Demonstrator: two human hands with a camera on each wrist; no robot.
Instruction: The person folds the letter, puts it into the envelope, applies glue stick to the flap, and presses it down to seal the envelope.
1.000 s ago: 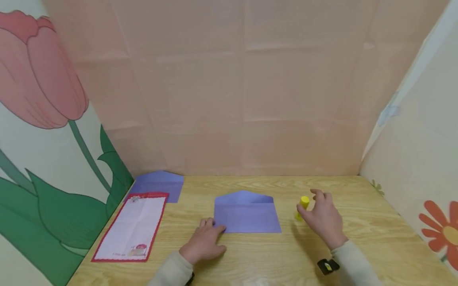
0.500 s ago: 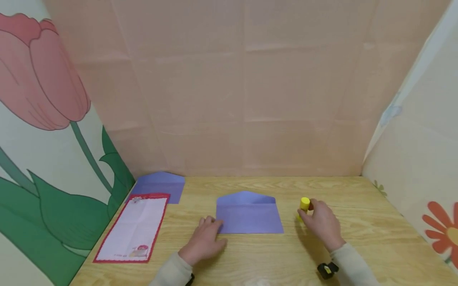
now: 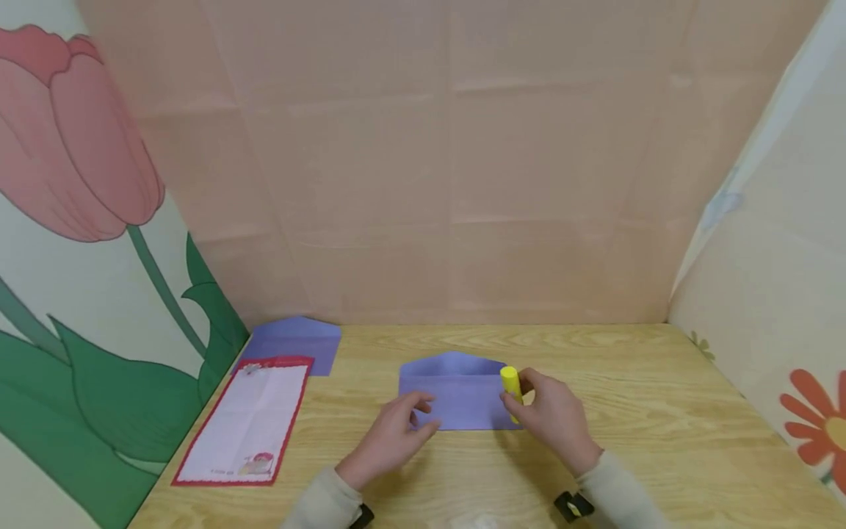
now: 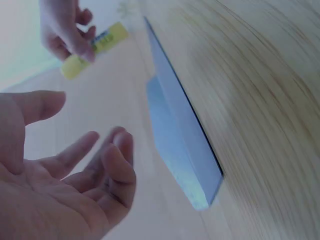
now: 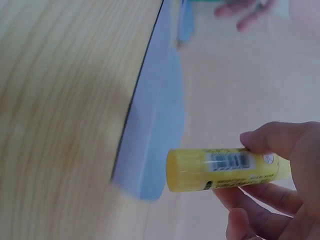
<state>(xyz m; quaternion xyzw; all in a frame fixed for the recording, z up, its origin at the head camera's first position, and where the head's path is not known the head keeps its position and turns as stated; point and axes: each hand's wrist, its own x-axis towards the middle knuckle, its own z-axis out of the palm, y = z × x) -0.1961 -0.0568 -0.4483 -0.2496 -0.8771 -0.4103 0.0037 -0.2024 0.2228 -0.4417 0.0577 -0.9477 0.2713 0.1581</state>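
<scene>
Envelopes and sheet on table

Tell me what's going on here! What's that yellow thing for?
Someone's right grip is holding a yellow tube, maybe a glue stick, up off the table near the right end of a purple envelope. The envelope's flap is open. The left grip is loose and holds nothing, close to the envelope's left end. Farther left, a red-bordered sheet partly covers another purple envelope.
</scene>
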